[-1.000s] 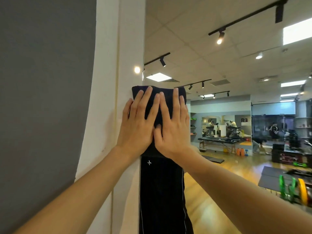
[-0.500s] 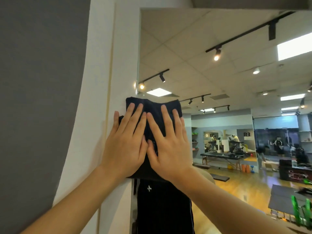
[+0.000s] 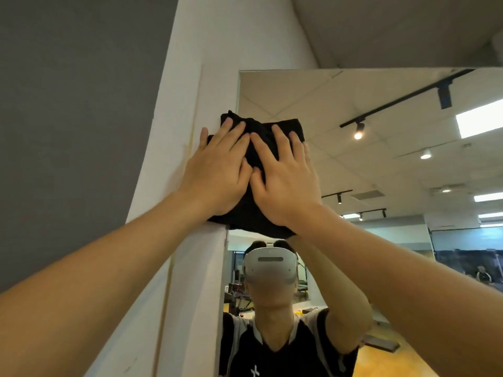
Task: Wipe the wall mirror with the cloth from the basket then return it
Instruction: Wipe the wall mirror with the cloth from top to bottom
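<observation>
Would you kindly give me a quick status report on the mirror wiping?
Both hands, left and right, flat on folded black cloth. Cloth pressed at wall mirror upper-left corner. Nothing in the way.

The middle of the black cloth (image 3: pixel 268 137) lies hidden under the left hand (image 3: pixel 217 175) and the right hand (image 3: pixel 285 183), so only its top edge, a strip between the hands and its lower hem show. The wall mirror (image 3: pixel 381 159) runs off the right and bottom edges of the picture, and its upper left corner area is covered by the cloth. Both forearms are cut off by the lower edges, and the figures and equipment reflected far right are too small to make out.
</observation>
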Demonstrator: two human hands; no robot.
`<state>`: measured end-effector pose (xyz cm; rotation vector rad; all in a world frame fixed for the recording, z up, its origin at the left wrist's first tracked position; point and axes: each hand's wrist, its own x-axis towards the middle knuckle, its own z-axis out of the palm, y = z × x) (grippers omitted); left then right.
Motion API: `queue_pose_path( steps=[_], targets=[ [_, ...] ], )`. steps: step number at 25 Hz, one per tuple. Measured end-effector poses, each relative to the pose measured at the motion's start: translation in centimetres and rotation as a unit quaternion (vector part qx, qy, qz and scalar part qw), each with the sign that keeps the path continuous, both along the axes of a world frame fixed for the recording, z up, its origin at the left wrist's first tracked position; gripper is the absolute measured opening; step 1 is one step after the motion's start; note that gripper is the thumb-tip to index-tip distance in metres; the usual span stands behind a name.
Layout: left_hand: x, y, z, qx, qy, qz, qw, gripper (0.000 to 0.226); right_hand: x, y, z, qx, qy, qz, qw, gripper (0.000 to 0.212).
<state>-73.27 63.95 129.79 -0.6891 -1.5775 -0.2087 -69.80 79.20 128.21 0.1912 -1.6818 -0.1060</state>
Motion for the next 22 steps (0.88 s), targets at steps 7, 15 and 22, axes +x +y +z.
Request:
queue_pose_path(
  steps=[7,15,22],
  targets=[
    [-0.3,0.2,10.4,0.008,0.0,-0.014,1.0,0.053,0.2,0.1,10.4,0.009,0.007,0.004,1.0,0.059],
    [0.2,0.8,17.4,0.037,0.006,-0.007,0.999,0.042,0.2,0.6,18.5,0.027,0.014,-0.014,0.999,0.055],
    [1.4,2.6,16.6,0.083,0.021,0.056,0.995,0.041,0.1,1.3,18.7,0.031,0.023,-0.005,0.999,0.052]
  ],
)
